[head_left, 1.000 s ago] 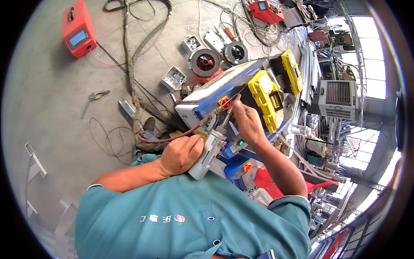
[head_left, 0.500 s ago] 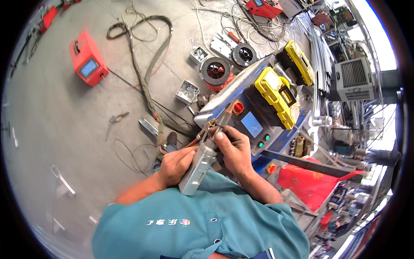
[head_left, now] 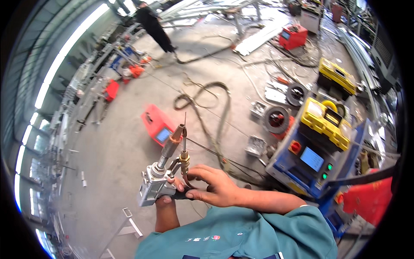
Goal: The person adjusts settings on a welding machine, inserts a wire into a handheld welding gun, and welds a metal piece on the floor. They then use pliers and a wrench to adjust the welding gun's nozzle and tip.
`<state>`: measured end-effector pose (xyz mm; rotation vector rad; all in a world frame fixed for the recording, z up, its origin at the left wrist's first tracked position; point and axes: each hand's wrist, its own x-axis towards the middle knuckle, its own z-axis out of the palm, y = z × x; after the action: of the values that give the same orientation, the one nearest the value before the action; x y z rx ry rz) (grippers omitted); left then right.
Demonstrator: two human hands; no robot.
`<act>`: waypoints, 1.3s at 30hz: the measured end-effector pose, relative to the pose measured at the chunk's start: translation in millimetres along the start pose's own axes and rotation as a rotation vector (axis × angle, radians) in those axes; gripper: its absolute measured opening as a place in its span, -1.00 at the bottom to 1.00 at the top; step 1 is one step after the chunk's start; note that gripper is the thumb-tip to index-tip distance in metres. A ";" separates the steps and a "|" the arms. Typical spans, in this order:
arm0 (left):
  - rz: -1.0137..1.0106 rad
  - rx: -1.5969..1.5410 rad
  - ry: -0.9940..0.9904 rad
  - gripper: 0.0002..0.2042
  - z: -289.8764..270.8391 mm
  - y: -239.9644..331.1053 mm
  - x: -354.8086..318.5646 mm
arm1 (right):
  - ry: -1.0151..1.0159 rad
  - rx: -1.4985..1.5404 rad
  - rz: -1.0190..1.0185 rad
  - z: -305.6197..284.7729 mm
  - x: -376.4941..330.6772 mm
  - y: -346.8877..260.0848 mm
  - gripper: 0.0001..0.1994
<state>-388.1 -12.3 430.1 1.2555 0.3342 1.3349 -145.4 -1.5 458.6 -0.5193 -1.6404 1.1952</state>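
Observation:
A handheld welding gun (head_left: 152,186) with a silver metal body stands tilted in front of me, its copper-coloured nozzle (head_left: 176,133) pointing up and away. Beside the nozzle runs a thin wire-feed tube with a brass fitting (head_left: 184,160), and a fine wire sticks out of its tip. My left hand (head_left: 165,199) is closed round the gun's dark handle from below, mostly hidden behind the body. My right hand (head_left: 214,186) has its thumb and index finger curled at the dark bent tube under the brass fitting, beside the handle.
A red box with a screen (head_left: 157,128) stands on the floor behind the gun. To the right is a blue machine (head_left: 297,172) carrying yellow-lidded toolboxes (head_left: 325,123). Cables (head_left: 207,125) and wire spools (head_left: 276,120) lie between. Farther off stands a person in dark clothes (head_left: 154,28).
The view has swung left. The gun has turned, showing its wire-feed tube, and now sits left of my chest. My right hand has shifted from near the nozzle to the tube by the handle.

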 end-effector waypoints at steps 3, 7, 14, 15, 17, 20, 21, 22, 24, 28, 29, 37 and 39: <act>0.135 -0.088 -0.042 -0.28 -6.6 13.2 8.3 | 0.050 0.003 -0.097 15.7 15.9 -10.2 -0.74; 0.229 -0.235 -0.051 -0.20 3.5 19.2 15.4 | 0.057 0.010 -0.151 31.3 23.2 -14.2 -0.82; 0.308 -0.107 -0.022 -0.35 -10.0 31.2 5.7 | 0.085 -0.031 -0.209 49.5 29.4 -18.0 -0.80; 0.325 -0.100 -0.033 -0.36 -7.6 32.4 9.9 | 0.089 -0.034 -0.213 51.3 29.6 -18.5 -0.80; 0.324 -0.092 -0.032 -0.36 -9.0 34.0 9.4 | 0.094 -0.017 -0.211 54.3 30.1 -18.3 -0.80; 0.304 -0.082 -0.059 -0.33 -17.3 36.5 6.4 | 0.085 -0.014 -0.193 56.2 30.4 -19.8 -0.81; 0.295 -0.081 -0.079 -0.31 -17.4 38.7 7.7 | 0.078 -0.017 -0.182 56.8 30.6 -19.8 -0.82; 0.288 -0.085 -0.111 -0.30 -15.6 42.0 12.4 | 0.077 0.002 -0.192 57.7 31.2 -16.4 -0.80; 0.221 -0.049 -0.145 -0.25 -20.6 43.9 -2.2 | 0.046 0.039 -0.183 58.6 23.4 -3.6 -0.76; 0.176 0.368 0.222 -0.34 6.1 15.9 -20.5 | 0.163 -0.030 0.007 53.6 -16.4 41.0 -0.23; 0.252 0.763 0.241 -0.43 28.2 10.7 -5.5 | 0.162 -0.096 0.007 52.9 -32.9 59.5 -0.19; 0.046 1.241 0.312 -0.47 124.3 -96.2 -4.1 | -0.088 -0.424 0.268 1.7 -154.8 152.0 -0.31; 0.113 1.385 0.251 -0.33 120.1 -111.4 -17.5 | -0.034 -0.264 0.448 -16.7 -168.0 157.5 -0.35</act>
<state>-238.9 -57.2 376.8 2.2125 1.5594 1.3272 -93.8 -59.7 241.1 -1.0818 -1.7761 1.3137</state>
